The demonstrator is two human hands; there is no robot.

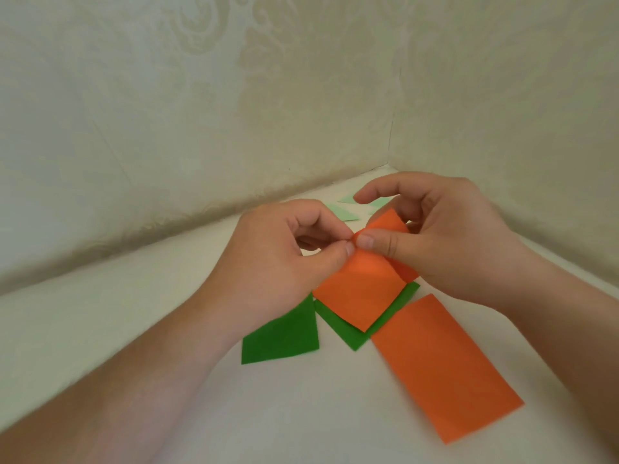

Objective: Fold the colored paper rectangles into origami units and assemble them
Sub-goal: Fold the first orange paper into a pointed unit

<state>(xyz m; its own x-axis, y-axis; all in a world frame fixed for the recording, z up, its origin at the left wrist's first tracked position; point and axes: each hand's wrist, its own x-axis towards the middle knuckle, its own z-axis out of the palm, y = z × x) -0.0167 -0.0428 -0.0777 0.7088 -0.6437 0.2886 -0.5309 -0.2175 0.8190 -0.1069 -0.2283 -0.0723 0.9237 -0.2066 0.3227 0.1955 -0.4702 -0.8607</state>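
While I've got both hands on this orange sheet (360,293), here's the bit that matters for the fold. My left hand (284,259) and right hand (445,242) meet at the far end of the paper, thumbs tip to tip on the edge I've curled over toward me. Left thumb and forefinger pinch that edge, the right thumb presses down on it, and the right fingers wrap round the back of the curl, so neither hand has any real gap. The right index finger is lifted free and isn't touching anything.

The sheet runs from that pinch back toward me, with its near corner pointing at my chest and lying on a green sheet (348,331) underneath. So the long axis goes away from me, slightly skewed to the right, and the loose half sits on my side of the grip. I reckon the folded edge has to come down along that line to land on the near edge, otherwise the crease goes crooked.

Both hands are about equally close; the left looks better placed to hold while the right smooths.

Another green piece (281,336) sits just left, a spare orange rectangle (445,366) lies right of it all on the table (134,329), and pale green pieces (341,211) wait by the wall.
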